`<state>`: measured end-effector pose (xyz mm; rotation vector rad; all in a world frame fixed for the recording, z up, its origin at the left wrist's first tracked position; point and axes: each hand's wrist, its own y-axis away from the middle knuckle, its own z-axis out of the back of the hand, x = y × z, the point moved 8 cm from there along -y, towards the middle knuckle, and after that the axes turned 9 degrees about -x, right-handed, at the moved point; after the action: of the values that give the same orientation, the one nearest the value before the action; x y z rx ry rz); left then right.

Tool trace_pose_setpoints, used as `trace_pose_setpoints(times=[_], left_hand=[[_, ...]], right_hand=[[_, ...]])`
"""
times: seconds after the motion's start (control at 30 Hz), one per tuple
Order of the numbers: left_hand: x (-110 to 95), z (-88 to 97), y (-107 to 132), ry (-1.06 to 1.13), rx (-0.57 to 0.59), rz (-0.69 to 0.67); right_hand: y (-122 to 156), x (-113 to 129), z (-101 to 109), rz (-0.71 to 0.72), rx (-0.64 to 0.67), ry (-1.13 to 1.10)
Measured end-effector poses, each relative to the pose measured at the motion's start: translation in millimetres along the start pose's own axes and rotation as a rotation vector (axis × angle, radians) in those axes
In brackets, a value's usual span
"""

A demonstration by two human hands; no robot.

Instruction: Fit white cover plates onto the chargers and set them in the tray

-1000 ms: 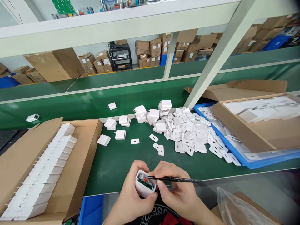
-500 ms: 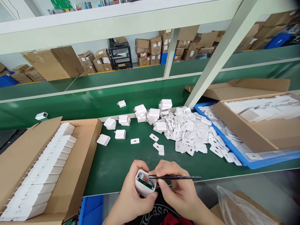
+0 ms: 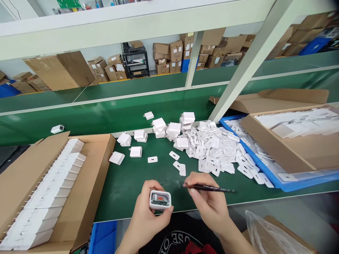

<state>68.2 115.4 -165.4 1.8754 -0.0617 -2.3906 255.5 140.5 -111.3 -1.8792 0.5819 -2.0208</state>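
Near the front edge of the green bench, my left hand is closed around a white charger housing. Its open end faces me, showing a circuit board and an orange-red connector inside. To the right, my right hand pinches slim black tweezers, apart from the housing; their tip points left, partly covered by my fingers. Beyond my hands lie a few loose white cover plates with slots. A large heap of the same plates spreads to the right, with several white chargers behind and left.
An open carton with rows of chargers stands left. At right, another carton rests over a blue tray of plates. A slanted white post rises behind the heap. Chargers ride on the green conveyor belt at the back.
My right hand has drawn the tweezers away from the housing, to the right. My left hand has turned the housing more level. Chargers on the belt have shifted right.
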Motion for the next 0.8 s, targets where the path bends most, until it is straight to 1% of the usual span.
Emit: trace_pose_setpoints(times=[0.03,0.07,0.13,0.2,0.23,0.3,0.37,0.43,0.5,0.57,0.67,0.73,0.8], left_hand=[[4.1,5.0,-0.8,0.014,-0.05,0.03],[8.0,9.9,-1.5,0.034,-0.101,0.056],[14.3,17.4,-2.6,0.075,-0.191,0.086],[20.3,20.2,-3.5,0.106,-0.236,0.103],[23.3,20.5,-3.8,0.114,-0.247,0.107],[29.5,21.6,-3.6,0.123,-0.264,0.11],[35.9,23.6,-2.5,0.127,-0.276,0.103],[42.8,26.3,-1.0,0.124,-0.277,0.093],[49.7,28.0,-0.9,0.119,-0.261,0.08],[56.4,27.1,-3.6,0.116,-0.231,0.065],[63.5,16.7,-10.3,0.153,-0.157,0.036],[65.2,8.1,-11.6,0.193,-0.143,0.013],[67.7,1.9,-9.6,0.216,-0.172,0.007]], right_hand=[[-3.4,-7.9,-1.1,0.011,0.003,0.081],[-7.1,-17.1,-6.5,0.022,0.04,0.18],[-14.5,-38.2,-26.5,0.063,0.18,0.411],[-21.5,-59.9,-48.8,0.137,0.333,0.641],[-25.2,-69.6,-56.9,0.172,0.387,0.727],[-33.4,-84.1,-62.4,0.21,0.434,0.816],[-40.4,-91.3,-52.5,0.196,0.402,0.822],[-42.8,-95.2,-30.2,0.126,0.305,0.819],[-37.5,-100.1,-5.0,0.026,0.194,0.865],[-25.6,-107.2,11.8,-0.048,0.136,0.964],[-6.2,-120.1,17.7,-0.069,0.152,1.061],[2.8,-126.4,14.8,-0.024,0.18,1.022],[6.0,-130.7,7.8,0.052,0.192,0.909]])
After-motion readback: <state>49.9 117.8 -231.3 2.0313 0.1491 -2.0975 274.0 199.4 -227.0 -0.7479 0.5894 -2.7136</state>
